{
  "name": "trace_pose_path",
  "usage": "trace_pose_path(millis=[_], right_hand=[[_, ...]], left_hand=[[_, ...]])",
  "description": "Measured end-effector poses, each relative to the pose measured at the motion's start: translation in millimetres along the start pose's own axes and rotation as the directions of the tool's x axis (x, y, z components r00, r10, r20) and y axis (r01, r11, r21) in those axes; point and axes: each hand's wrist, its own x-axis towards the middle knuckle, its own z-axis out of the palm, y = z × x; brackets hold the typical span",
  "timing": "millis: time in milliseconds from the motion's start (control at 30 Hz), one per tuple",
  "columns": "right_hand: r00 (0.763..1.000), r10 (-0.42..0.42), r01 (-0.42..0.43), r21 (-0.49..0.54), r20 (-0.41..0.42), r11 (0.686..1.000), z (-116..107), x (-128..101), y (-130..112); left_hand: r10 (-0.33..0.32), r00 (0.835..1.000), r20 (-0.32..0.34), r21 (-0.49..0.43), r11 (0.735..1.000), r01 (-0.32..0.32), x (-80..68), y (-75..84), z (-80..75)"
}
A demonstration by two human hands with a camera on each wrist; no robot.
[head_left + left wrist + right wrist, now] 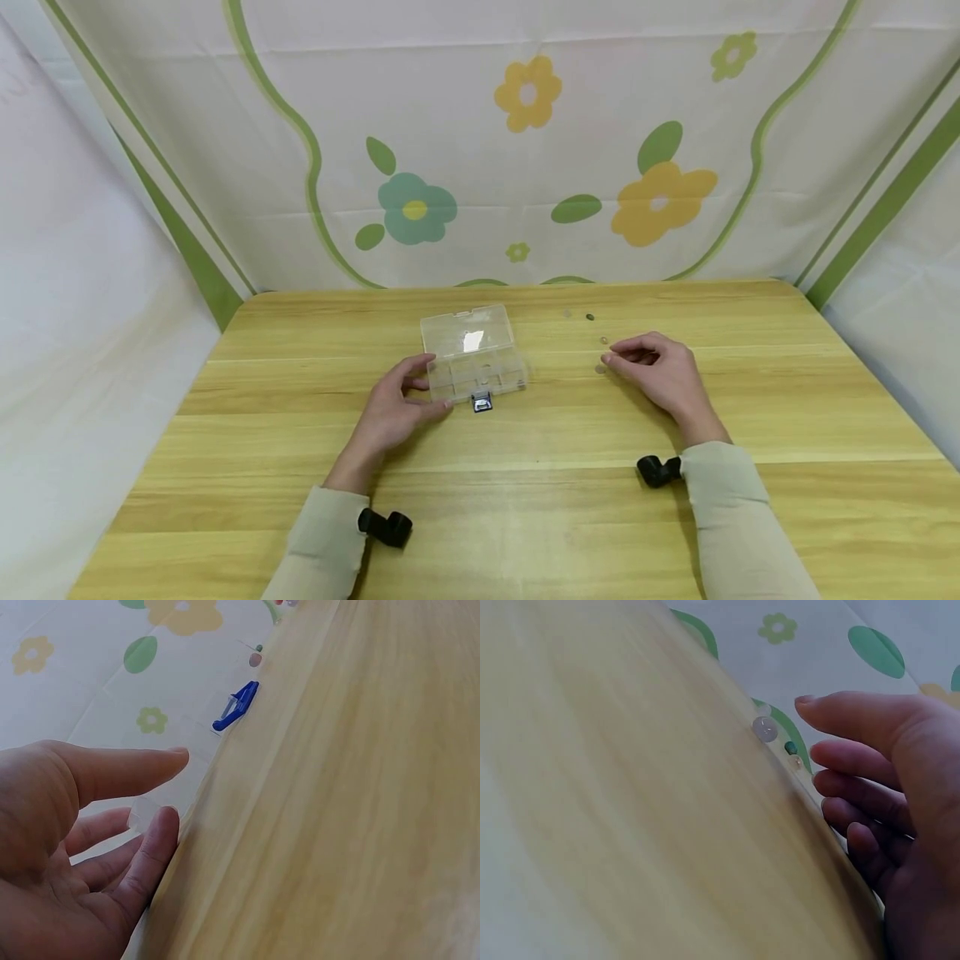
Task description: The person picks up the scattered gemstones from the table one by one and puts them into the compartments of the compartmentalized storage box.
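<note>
A: Status on the clear compartment box (474, 360)?

B: Sitting on the wooden table (525, 500), left of centre, toward the far edge. Lid hinged open, tilted back toward the floral backdrop (525, 150). Dark blue latch (482, 403) hanging off the near edge. Same latch visible in left wrist view (238, 703).

A: Left hand?

B: Left hand (397, 408) at the box's near-left corner. Thumb and fingers bracketing that corner, touching the plastic. Grip loose: fingers nearly straight in left wrist view (135, 769), not curled round anything. Bracing, not clamping.

A: Right hand?

B: Right hand (663, 375) resting on the table, well apart from the box, off to its right. Fingers relaxed, slightly bent, tips pointing left. Grip holding nothing that can be seen. Fingertips just beside a small pale button (600, 369) lying on the wood.

A: Other small parts?

B: Two more near it: a light one (604, 340) just beyond the fingertips, a dark one (590, 317) farther back. Right wrist view blurred, but shows a round translucent button (765, 729) with holes, plus a greenish bead (790, 748) and a pale one (798, 761) just past the fingers (855, 720). No contact visible there.

A: Box contents?

B: Cannot tell; compartments too small and clear to read.

A: Anything else in shot?

B: Beige sleeves, black wrist camera mounts (386, 527) on both forearms.
</note>
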Motion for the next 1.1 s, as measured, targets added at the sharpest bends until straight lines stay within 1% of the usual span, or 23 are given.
trace_pose_path(millis=[133,367,500,833,1100], right_hand=[[1.0,-0.011,0.011,0.005,0.028,1.0,-1.0,-0.3,1.1],[0.997,-0.027,0.03,-0.034,0.079,0.999,-1.7,-0.3,0.5],[0.994,-0.035,0.039,-0.037,0.1,0.999,-1.3,0.2,0.1],[0.993,-0.061,0.067,-0.053,0.105,0.996,-0.1,1.4,0.8],[0.992,-0.07,0.076,-0.052,0.109,0.996,0.7,1.1,-0.5]], left_hand=[[0.0,1.0,0.001,0.002,1.0,0.0,-0.1,-0.3,-0.2],[-0.003,1.0,-0.002,0.0,1.0,0.003,-0.2,-0.4,-0.3],[-0.008,1.0,-0.002,-0.001,1.0,0.008,-0.3,0.1,-0.1],[-0.012,1.0,-0.003,0.002,1.0,0.012,-0.7,0.4,-0.1],[-0.011,1.0,0.0,-0.019,1.0,0.011,0.0,-0.3,-0.6]])
